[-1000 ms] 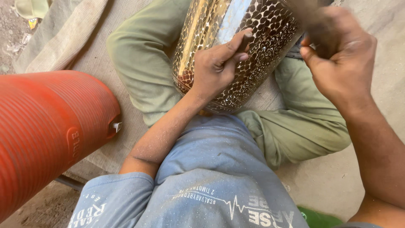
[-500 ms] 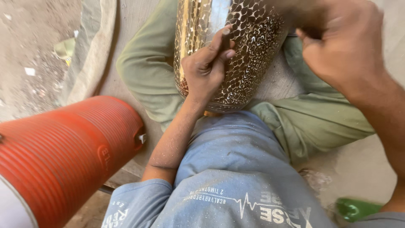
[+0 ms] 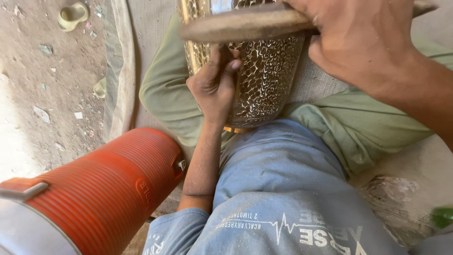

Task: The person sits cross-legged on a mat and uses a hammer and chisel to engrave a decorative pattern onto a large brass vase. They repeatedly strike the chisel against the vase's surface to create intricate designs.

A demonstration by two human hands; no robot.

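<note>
Your left hand (image 3: pixel 214 87) presses flat-fingered against the hammered brass vessel (image 3: pixel 264 80) lying across your lap — fingers closed together on its patterned wall, thumb up beside them, seemingly pinching something thin that can't be made out. Your right hand (image 3: pixel 363 42) is clenched around a worn wooden mallet (image 3: pixel 245 26), whose head hangs directly above your left fingertips. A likely risk: a stroke landing slightly short would catch those fingertips. The vessel is round and rests only on your green-trousered legs, so it could roll away from your fingers. An orange ribbed cooler (image 3: pixel 94 193) lies well behind your left wrist.
</note>
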